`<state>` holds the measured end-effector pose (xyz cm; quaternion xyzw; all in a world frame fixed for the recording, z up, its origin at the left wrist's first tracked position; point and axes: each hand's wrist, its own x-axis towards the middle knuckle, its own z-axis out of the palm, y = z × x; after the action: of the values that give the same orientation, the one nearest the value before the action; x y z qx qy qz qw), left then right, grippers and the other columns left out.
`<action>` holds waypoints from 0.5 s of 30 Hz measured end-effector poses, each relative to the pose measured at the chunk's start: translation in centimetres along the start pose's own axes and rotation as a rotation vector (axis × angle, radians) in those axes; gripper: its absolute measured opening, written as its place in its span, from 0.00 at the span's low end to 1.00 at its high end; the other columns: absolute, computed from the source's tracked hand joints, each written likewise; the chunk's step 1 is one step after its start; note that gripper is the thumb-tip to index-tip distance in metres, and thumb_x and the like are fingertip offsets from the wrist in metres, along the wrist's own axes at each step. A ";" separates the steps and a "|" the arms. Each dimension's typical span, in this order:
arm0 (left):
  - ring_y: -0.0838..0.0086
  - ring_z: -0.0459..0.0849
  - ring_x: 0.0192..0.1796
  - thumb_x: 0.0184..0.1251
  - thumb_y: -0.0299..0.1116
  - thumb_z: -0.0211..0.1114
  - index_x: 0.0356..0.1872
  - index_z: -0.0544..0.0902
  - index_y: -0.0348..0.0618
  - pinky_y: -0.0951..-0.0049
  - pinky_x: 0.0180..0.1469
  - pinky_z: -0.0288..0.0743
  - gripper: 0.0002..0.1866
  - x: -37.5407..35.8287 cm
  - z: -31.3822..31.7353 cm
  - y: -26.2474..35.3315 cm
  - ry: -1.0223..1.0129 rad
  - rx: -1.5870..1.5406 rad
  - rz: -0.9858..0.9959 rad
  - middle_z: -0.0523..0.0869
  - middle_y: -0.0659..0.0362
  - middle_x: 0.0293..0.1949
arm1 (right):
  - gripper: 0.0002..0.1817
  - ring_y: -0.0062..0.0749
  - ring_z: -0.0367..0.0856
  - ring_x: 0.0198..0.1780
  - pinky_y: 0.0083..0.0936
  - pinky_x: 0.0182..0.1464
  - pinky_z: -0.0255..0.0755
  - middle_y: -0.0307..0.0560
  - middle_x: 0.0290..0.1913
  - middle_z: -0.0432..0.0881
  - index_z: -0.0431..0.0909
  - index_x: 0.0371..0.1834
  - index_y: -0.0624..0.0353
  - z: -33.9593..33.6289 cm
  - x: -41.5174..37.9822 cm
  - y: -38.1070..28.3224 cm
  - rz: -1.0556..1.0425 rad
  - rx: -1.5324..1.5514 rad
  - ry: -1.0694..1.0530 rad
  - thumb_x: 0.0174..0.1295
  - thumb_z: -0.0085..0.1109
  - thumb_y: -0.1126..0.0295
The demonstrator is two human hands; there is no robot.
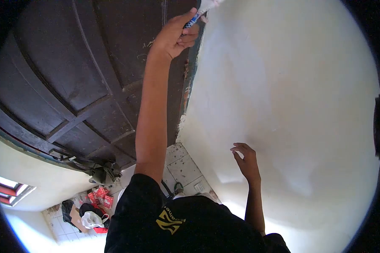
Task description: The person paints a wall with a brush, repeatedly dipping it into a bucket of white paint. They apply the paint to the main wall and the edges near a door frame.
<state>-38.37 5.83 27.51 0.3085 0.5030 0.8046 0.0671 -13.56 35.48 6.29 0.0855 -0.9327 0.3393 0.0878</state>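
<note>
My left hand (177,36) is raised at the top centre, its fingers wrapped round the blue-and-white handle of a brush (192,19). The brush's pale head reaches the top edge of the view, beside the dark door's frame and the white wall (283,84); whether it touches the wall I cannot tell. Lower down on the right, my right hand (245,161) is near the wall, with its fingers bent and apart and nothing in them.
A dark panelled wooden door (109,63) fills the upper left. Tiled floor (183,168) shows below it. At the lower left lie red packets (108,201), a white bag (92,220) and black bags. A window (8,189) is at the far left.
</note>
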 end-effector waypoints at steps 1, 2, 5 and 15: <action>0.88 0.56 0.11 0.72 0.49 0.57 0.41 0.81 0.41 0.84 0.13 0.50 0.19 -0.2 0.2 -0.8 0.007 -0.046 -0.041 0.63 0.72 0.13 | 0.06 0.46 0.80 0.53 0.39 0.56 0.72 0.51 0.50 0.82 0.82 0.39 0.57 0.2 0.1 0.2 -0.015 0.013 -0.002 0.60 0.59 0.73; 0.88 0.56 0.11 0.72 0.49 0.58 0.42 0.80 0.42 0.84 0.13 0.50 0.19 -0.5 0.4 -1.8 0.015 -0.092 -0.083 0.63 0.72 0.13 | 0.06 0.46 0.80 0.52 0.38 0.55 0.73 0.52 0.49 0.82 0.82 0.39 0.57 0.4 0.2 0.3 -0.028 0.026 -0.006 0.60 0.60 0.73; 0.87 0.56 0.10 0.73 0.50 0.57 0.42 0.79 0.45 0.83 0.11 0.49 0.17 -1.5 0.3 -8.4 0.120 -0.045 -0.394 0.63 0.72 0.13 | 0.06 0.46 0.81 0.50 0.36 0.52 0.75 0.53 0.48 0.82 0.82 0.38 0.59 0.8 0.3 0.4 -0.039 0.043 -0.039 0.60 0.60 0.73; 0.82 0.60 0.11 0.71 0.52 0.58 0.29 0.80 0.41 0.74 0.12 0.54 0.22 -16.3 -5.6 -27.5 0.246 0.283 -0.951 0.71 0.65 0.14 | 0.07 0.45 0.81 0.49 0.36 0.53 0.74 0.53 0.44 0.83 0.83 0.38 0.59 2.4 -0.6 3.2 0.030 0.065 -0.168 0.58 0.60 0.73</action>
<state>-34.01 8.07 -4.62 -0.0454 0.6961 0.6393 0.3237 -13.90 36.43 2.32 0.1027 -0.9265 0.3621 0.0013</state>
